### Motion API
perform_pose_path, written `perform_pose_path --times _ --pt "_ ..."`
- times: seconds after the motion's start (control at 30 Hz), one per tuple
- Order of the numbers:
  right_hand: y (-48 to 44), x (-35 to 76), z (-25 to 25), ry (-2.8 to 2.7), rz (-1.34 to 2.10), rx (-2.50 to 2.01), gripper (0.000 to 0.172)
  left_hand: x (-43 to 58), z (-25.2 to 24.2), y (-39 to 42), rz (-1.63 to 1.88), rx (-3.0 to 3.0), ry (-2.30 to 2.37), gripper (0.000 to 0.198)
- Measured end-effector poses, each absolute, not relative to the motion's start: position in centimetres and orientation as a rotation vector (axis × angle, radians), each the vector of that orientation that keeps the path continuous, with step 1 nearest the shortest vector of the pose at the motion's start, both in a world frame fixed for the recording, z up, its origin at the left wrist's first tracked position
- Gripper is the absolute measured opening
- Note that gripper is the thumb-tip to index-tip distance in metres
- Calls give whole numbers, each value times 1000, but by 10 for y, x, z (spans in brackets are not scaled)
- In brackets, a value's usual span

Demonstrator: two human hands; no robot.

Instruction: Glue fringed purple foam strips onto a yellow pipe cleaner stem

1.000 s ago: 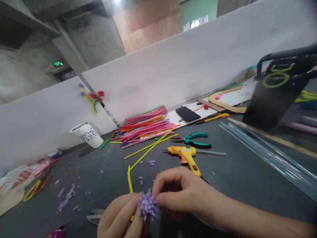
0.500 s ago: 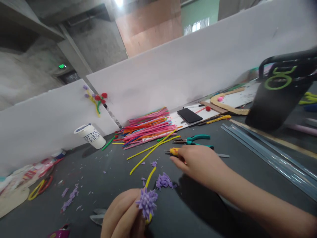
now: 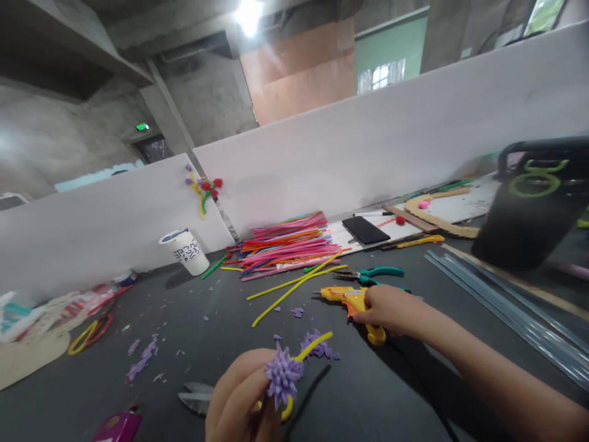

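My left hand point(image 3: 243, 393) is closed around the yellow stem of a purple pipe-cleaner flower point(image 3: 282, 373), whose spiky head faces me. A yellow stem end point(image 3: 317, 346) sticks out to the right behind the head. My right hand point(image 3: 391, 309) grips a yellow hot glue gun point(image 3: 346, 297) by its rear body, and the nozzle points left. The gun is low over the table or resting on it; I cannot tell which. Behind the flower lies a pile of purple clippings point(image 3: 316, 345).
Green-handled pliers point(image 3: 375, 274) and two yellow pipe cleaners point(image 3: 294, 288) lie beyond the glue gun. Farther back are a bundle of coloured pipe cleaners point(image 3: 285, 248), a phone point(image 3: 365, 229) and a paper cup point(image 3: 188, 253). Clear glue sticks point(image 3: 501, 313) lie at right, metal blades point(image 3: 197, 398) at left.
My right hand has shifted back along the glue gun, so more of its yellow body shows. The flower has turned in my left hand, its stem end now pointing right. The view has shifted.
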State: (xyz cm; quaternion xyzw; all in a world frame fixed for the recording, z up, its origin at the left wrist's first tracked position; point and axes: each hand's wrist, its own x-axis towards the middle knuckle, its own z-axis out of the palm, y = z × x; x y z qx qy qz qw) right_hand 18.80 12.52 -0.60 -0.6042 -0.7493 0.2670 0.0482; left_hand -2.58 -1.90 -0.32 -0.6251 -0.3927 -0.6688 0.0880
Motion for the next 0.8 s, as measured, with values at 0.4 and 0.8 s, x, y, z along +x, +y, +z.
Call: perform_pose_path --times 0.4,0.8 --pt "94 183 23 -1615 1675 -923 37 -12 10 -18 -2614 -1646 -1418 2" --pt "50 178 33 -1543 1582 -812 27 -20 29 -7 -3509 -1210 -2162 13"
